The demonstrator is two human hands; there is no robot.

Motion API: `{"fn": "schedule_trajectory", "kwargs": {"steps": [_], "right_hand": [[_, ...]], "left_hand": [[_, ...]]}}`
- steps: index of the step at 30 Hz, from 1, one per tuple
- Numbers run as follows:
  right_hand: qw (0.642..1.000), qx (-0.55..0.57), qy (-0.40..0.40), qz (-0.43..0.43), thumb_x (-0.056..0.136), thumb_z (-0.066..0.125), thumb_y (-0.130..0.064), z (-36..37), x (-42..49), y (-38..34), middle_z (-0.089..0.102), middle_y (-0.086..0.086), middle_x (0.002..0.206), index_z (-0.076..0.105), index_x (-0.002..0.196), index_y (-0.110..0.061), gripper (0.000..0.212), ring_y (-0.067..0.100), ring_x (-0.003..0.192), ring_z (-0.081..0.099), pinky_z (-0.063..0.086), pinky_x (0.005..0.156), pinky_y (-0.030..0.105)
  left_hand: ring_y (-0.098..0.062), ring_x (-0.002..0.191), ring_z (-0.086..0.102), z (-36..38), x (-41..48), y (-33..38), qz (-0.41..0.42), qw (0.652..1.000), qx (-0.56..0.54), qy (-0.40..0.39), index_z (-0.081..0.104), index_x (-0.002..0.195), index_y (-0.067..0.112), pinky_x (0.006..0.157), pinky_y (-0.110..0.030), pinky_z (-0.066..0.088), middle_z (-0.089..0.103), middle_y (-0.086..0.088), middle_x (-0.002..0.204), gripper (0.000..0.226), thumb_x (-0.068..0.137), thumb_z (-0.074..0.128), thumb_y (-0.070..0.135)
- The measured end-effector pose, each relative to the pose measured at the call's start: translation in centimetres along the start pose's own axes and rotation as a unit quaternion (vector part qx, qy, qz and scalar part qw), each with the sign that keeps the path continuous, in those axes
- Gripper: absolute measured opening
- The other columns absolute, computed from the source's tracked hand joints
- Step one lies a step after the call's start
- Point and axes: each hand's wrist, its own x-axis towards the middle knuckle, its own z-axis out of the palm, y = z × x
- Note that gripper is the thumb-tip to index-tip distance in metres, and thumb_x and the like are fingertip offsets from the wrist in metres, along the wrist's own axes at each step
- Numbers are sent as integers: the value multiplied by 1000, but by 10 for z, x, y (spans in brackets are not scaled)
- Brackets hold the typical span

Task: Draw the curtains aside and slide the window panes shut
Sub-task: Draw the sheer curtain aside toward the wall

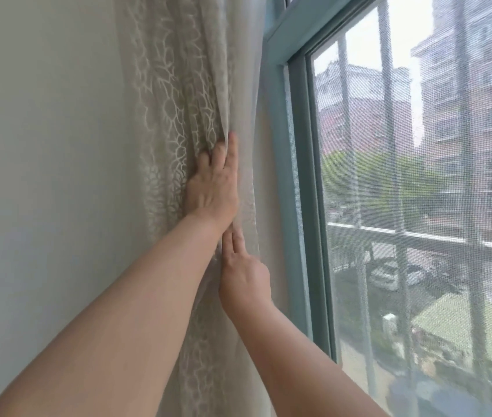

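A beige patterned curtain (172, 94) hangs bunched against the wall, just left of the window. My left hand (213, 183) presses on its folds with the fingers tucked into the cloth. Below it, my right hand (243, 278) pinches the curtain's right edge between the fingers. The window frame (302, 182) is teal and stands right of the curtain. A fine mesh screen (437, 164) fills the opening beside the frame. Whether a glass pane sits behind the screen, I cannot tell.
A plain pale wall (34, 176) fills the left side. Outside the window run metal bars (389, 230), with apartment blocks, trees and parked cars beyond.
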Motion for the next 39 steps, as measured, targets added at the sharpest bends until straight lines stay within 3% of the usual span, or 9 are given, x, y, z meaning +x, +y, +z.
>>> {"fn": "schedule_trajectory", "kwargs": {"steps": [3, 5, 6, 8, 11, 15, 24, 32, 39], "right_hand": [[999, 36, 13, -11, 86, 34, 1, 5, -2, -5, -21, -7, 155, -11, 147, -17, 78, 28, 99, 51, 41, 62, 34], [997, 57, 36, -32, 86, 33, 1, 10, -7, -2, -20, -7, 155, -11, 147, -18, 78, 24, 139, 18, 38, 98, 36], [997, 47, 51, -46, 85, 33, 2, 13, -9, 0, -22, -6, 154, -14, 146, -19, 80, 22, 143, -3, 20, 113, 39], [995, 22, 79, -64, 82, 33, 4, 15, -12, 3, -31, -8, 145, -28, 137, -24, 87, 20, 139, -25, -7, 116, 42], [992, -6, 94, -80, 79, 31, 5, 15, -14, 9, -39, -8, 136, -40, 122, -27, 89, 20, 129, -40, -18, 112, 40], [989, -35, 99, -108, 83, 24, 2, 12, -13, 17, -51, -6, 127, -42, 124, -18, 81, 18, 119, -51, -29, 105, 36], [987, -18, 86, -135, 86, 13, -3, 22, 14, 22, -47, 3, 130, -39, 124, -14, 66, 22, 123, -44, -31, 101, 31], [984, -43, 86, -153, 91, 19, -9, 37, 60, 28, -22, 11, 153, -23, 140, -8, 65, 24, 140, -22, -22, 107, 30], [988, -85, 32, -126, 96, 21, -12, 75, 107, 34, -20, 15, 154, -15, 144, -5, 60, 28, 141, -18, -16, 111, 34]], "left_hand": [[-29, 114, 36, -1, -1, -6, 5, 1000, -6, 18, 0, 148, 11, 83, -34, 45, 28, -8, 141, 69, 96, 44, 18], [-31, 115, 35, -3, -4, -4, 6, 1000, -13, 21, 0, 148, 11, 82, -35, 45, 29, -9, 141, 69, 94, 43, 14], [-32, 117, 34, -4, -5, -2, 8, 1000, -17, 18, 0, 148, 11, 84, -36, 45, 28, -10, 142, 70, 92, 41, 11], [-33, 117, 33, -8, -5, 2, 14, 999, -28, 10, 1, 148, 11, 86, -37, 44, 27, -11, 143, 70, 89, 37, 8], [-33, 115, 36, -13, -5, 3, 29, 999, -44, 10, 7, 149, 10, 84, -39, 43, 30, -11, 143, 62, 94, 35, 17], [-33, 114, 40, -18, -4, 1, 9, 996, -81, 32, 20, 147, 9, 87, -44, 41, 39, -13, 138, 61, 97, 24, 44], [-29, 110, 45, 12, 4, 1, -26, 992, 117, 30, 8, 148, 10, 73, -34, 44, 30, -11, 145, 70, 94, 31, 49], [-26, 100, 45, 52, 18, -15, -23, 992, 124, 26, 5, 147, 7, 71, -33, 41, 29, -9, 146, 67, 97, 27, 45], [-24, 100, 42, 114, 28, -37, -20, 991, 134, 9, -6, 146, 6, 71, -31, 41, 27, -7, 142, 66, 96, 14, 44]]}}
